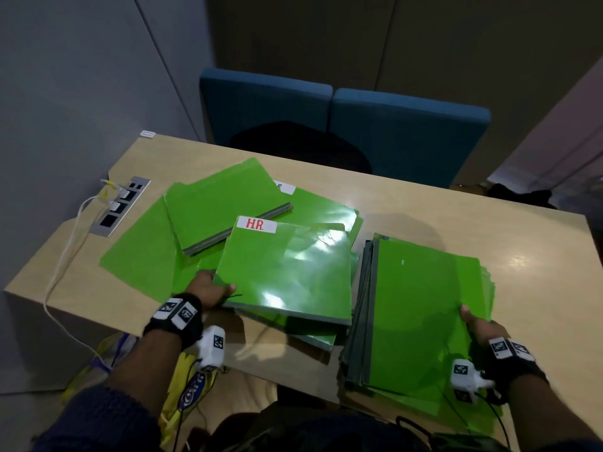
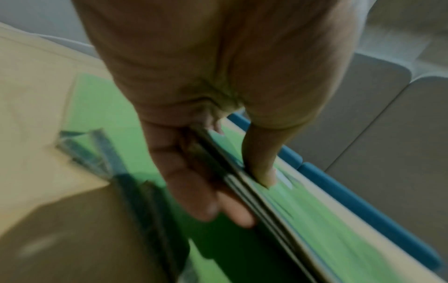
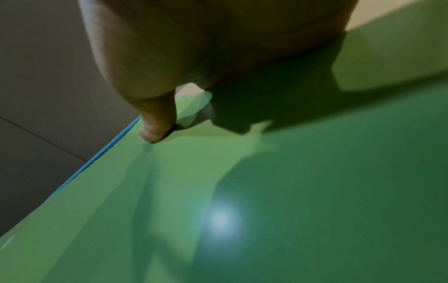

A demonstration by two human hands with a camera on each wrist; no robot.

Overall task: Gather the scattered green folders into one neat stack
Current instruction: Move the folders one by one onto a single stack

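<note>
Here, the left hand [image 1: 208, 290] pinches the near left corner of a small bundle of green folders [image 1: 287, 272], thumb on top and fingers [image 2: 194, 191] curled beneath, so its grip is clamped on the bundle; the top folder bears a white "HR." label [image 1: 256, 224]. The bundle is tilted above other green folders scattered [image 1: 208, 210] across the left and middle of the bench [image 1: 424, 203]. The right hand [image 1: 479, 327] holds the near right edge of the stack [image 1: 421, 308], thumb [image 3: 157, 122] pressed on its glossy top cover; the remaining fingers are hidden, though the grip looks closed on the stack. The stack lies on the bench's right side, overhanging the near edge, just beside the bundle.
</note>
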